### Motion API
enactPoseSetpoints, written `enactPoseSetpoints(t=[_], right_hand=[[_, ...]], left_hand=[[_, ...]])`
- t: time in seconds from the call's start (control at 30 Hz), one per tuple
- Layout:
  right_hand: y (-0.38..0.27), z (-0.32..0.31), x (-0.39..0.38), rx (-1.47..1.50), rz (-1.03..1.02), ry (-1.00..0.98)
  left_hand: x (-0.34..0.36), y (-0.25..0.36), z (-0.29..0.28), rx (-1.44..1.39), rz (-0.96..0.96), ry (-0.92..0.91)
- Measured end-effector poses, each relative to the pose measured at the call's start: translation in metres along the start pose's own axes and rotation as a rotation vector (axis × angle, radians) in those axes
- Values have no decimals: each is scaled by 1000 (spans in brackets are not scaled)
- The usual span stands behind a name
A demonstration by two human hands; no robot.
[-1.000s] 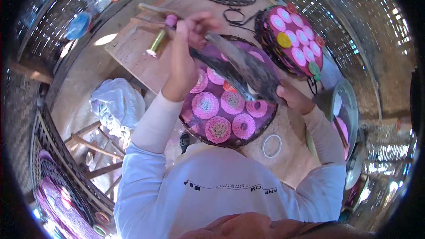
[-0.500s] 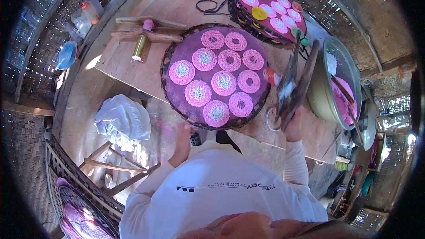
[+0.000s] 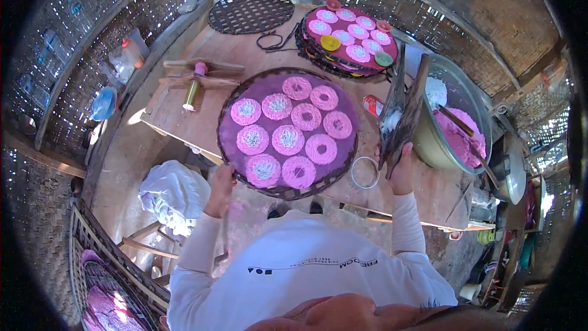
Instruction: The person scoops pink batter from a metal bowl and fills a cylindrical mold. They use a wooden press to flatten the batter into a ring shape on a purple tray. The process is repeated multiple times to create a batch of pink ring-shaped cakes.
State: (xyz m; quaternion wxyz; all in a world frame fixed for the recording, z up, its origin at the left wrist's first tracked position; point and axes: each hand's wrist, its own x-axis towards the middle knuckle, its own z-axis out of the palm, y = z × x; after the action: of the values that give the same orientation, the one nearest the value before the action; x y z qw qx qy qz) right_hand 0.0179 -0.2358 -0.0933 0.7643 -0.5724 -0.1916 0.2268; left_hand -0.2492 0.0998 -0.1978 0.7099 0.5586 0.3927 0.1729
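Ten pink rounds [image 3: 288, 140] on one tray [image 3: 349, 95], two hands, one metal ring [image 3: 365, 172].

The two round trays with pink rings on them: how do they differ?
The near tray holds only pink rings on a purple lining; the far tray also carries a yellow disc and a green one. The left hand touches the near tray's rim; no hand touches the far tray. The far tray seems to sit on a stack. Both are round and woven and rest on the table.
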Motion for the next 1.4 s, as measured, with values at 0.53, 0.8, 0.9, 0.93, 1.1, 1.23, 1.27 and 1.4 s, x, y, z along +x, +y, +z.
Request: enactPoseSetpoints(t=[0.53,0.8,0.9,0.93,1.1,1.23,1.27,1.4], right_hand=[[-54,50,1,-297,195,-458],[-45,98,45,-518,771,-707],[-31,103,63,-768,788,-798],[-27,102,66,-883,705,-829],[-20,117,72,-995,668,-765],[-10,126,65,-991,485,-697],[-11,127,66,-999,543,-725],[-26,130,74,-1118,680,-774]], left_hand=[[22,175,123,-148,711,-79],[-8,172,117,-1143,338,-643],[11,137,103,-1266,295,-627],[20,123,98,-1310,322,-669],[28,100,89,-1349,351,-602],[39,91,80,-1389,393,-595],[38,91,78,-1384,386,-576],[26,90,83,-1387,321,-471]])
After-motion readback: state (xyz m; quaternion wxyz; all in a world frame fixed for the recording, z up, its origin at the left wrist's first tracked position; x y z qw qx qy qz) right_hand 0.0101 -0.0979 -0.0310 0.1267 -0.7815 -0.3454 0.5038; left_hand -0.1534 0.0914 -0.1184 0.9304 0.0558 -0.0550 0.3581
